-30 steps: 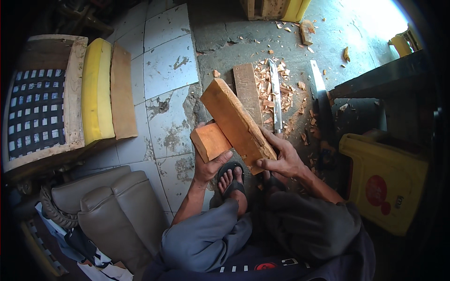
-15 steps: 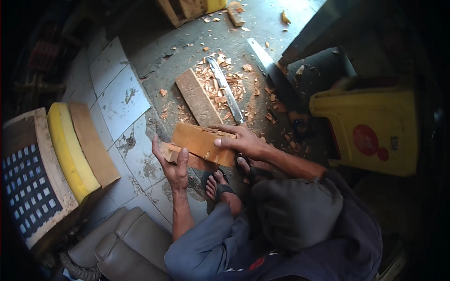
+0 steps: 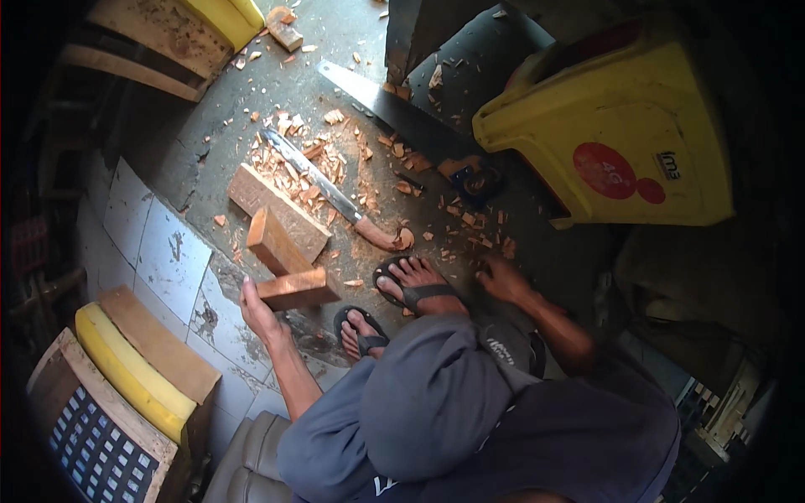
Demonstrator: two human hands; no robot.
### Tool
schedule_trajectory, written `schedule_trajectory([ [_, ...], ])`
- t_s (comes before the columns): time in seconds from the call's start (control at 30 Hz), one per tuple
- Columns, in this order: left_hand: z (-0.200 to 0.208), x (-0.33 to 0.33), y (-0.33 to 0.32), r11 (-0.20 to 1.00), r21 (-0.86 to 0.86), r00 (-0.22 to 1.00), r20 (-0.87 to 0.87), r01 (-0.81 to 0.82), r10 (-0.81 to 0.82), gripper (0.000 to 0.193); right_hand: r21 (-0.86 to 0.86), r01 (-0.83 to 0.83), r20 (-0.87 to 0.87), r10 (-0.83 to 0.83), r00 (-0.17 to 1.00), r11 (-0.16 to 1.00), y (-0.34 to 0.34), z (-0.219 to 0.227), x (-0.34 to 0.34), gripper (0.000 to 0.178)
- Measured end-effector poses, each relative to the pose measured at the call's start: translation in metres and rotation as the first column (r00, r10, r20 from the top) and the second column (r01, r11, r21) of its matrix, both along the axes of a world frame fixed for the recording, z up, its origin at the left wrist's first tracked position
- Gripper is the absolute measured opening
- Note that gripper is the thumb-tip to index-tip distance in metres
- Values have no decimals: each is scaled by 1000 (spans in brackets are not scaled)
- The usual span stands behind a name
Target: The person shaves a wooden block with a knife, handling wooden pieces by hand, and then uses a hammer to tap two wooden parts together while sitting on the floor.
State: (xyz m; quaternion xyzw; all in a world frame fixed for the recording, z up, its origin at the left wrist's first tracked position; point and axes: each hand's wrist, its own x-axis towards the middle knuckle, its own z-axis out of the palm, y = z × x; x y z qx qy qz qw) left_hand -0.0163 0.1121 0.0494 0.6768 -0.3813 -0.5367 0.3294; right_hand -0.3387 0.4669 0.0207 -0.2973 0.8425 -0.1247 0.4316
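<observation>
My left hand (image 3: 265,313) grips a reddish-brown wooden block (image 3: 303,288) by its left end, thumb up along the side. A second wooden block (image 3: 277,243) rises behind it at an angle and touches it; whether my hand also supports that one I cannot tell. Beneath and beyond lies a rough board (image 3: 272,205) flat on the floor. To the right of the board is a machete (image 3: 314,172) with a wooden handle. My right hand (image 3: 506,281) is low over the floor beside my right foot, near scattered chips, its fingertips lost in shadow.
A handsaw (image 3: 390,107) with a blue handle lies farther off, among wood chips (image 3: 335,159). A yellow plastic stool (image 3: 620,126) stands at the right. White tiles (image 3: 168,251) and a wooden frame with yellow padding (image 3: 134,365) are at the left. A small wood offcut (image 3: 285,33) lies far off.
My right hand has let go of its wooden block and moved right, down toward the floor. My left hand still has a block. The view has swung to the right.
</observation>
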Motion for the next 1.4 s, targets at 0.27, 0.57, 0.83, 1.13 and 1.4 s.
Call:
schedule_trajectory([
  [0.27,4,19,-24,974,-220,994,111,46,-22,25,-35,92,50,-90,995,995,3,9,1,46],
  [0.57,-19,25,-10,969,-146,974,-143,-198,177,24,-64,-359,-236,336,912,931,-108,-25,106,50],
  [0.83,-20,22,-14,957,171,933,-234,-236,272,37,-87,-315,-231,288,929,945,-129,3,110,57],
  [1.13,-5,10,-41,992,38,991,-59,-119,121,33,-122,-592,-400,506,764,797,-122,-51,116,59],
  [1.4,-24,13,-14,966,138,968,-100,-217,232,30,102,-392,-267,405,875,914,-119,-64,126,75],
])
